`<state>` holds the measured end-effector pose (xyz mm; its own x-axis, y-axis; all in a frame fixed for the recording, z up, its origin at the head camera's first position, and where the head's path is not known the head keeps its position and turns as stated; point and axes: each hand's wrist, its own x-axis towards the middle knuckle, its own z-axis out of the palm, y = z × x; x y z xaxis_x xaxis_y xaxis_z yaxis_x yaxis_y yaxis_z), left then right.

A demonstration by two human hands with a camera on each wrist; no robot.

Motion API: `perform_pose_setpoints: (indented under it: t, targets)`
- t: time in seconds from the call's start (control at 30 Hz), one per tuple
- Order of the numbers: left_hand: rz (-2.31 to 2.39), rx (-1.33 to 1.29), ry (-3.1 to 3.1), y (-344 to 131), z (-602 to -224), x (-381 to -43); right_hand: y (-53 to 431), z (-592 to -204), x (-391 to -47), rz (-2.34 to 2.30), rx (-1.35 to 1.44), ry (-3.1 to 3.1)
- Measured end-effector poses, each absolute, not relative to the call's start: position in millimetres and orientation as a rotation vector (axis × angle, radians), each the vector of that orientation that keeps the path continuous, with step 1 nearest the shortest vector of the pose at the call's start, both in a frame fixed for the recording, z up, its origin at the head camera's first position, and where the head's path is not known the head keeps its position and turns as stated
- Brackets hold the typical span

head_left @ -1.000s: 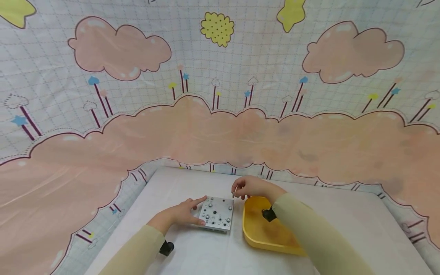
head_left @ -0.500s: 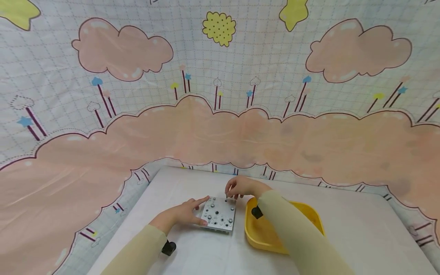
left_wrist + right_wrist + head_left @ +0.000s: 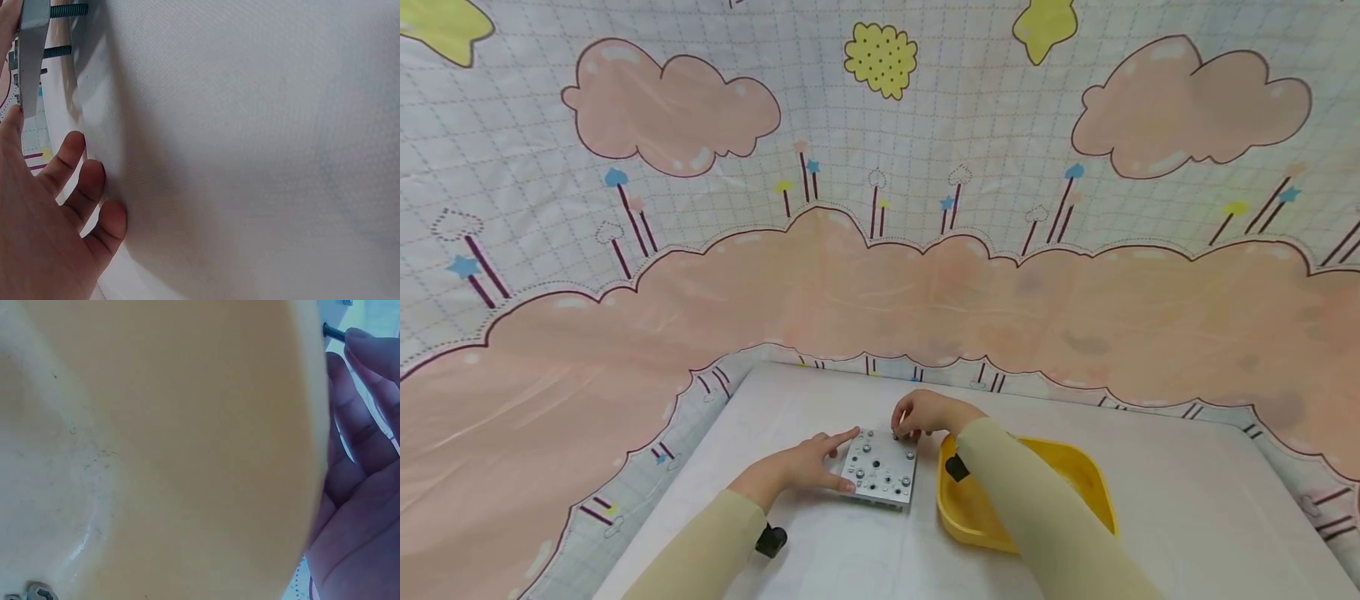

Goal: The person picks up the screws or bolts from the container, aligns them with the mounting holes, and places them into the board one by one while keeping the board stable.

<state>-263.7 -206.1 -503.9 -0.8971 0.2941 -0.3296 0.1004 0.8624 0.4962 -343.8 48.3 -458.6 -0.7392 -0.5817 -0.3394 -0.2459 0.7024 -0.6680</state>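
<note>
A silver metal plate with holes and several bolts set in it lies on the white table. My left hand steadies its left side, index fingertip at the far corner and thumb on the near corner. The other fingers are relaxed beside it in the left wrist view, where threaded shanks stick out from the plate's underside. With thumb and fingertips, my right hand pinches a small bolt at the plate's far right corner. Its threaded end meets a hole there in the right wrist view; its head is hidden by the fingers.
A yellow plastic tray stands just right of the plate, under my right forearm. Hex-socket bolts lie inside it. A patterned cloth hangs behind and around the white table.
My right hand has moved left from beside the tray to over the plate's far right corner, then lowered the bolt to the hole there. The left hand stays on the plate.
</note>
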Motion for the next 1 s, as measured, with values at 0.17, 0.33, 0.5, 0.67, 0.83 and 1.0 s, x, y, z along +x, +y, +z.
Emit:
perform_pose_setpoints:
  t: [0.17,0.33,0.5,0.67,0.83,1.0]
  targets:
    - [0.660,0.282,2.641,-205.7,-505.0,-264.2,47.6,-460.2,-344.4,-0.778,-0.631,2.393]
    - [0.663,0.270,2.638,-205.8,-504.5,-264.0,47.3,-460.8,-345.4,-0.749,-0.648,2.404]
    - [0.667,0.266,2.633,-205.8,-503.8,-262.9,46.8,-461.4,-344.6,-0.748,-0.658,2.402]
    - [0.677,0.280,2.628,-204.8,-502.2,-262.5,47.3,-460.4,-343.5,-0.746,-0.674,2.406]
    - [0.676,0.271,2.633,-205.7,-503.2,-262.7,50.6,-454.8,-343.5,-0.760,-0.687,2.417]
    - [0.677,0.274,2.638,-205.8,-505.3,-264.5,58.7,-448.7,-344.4,-0.788,-0.722,2.428]
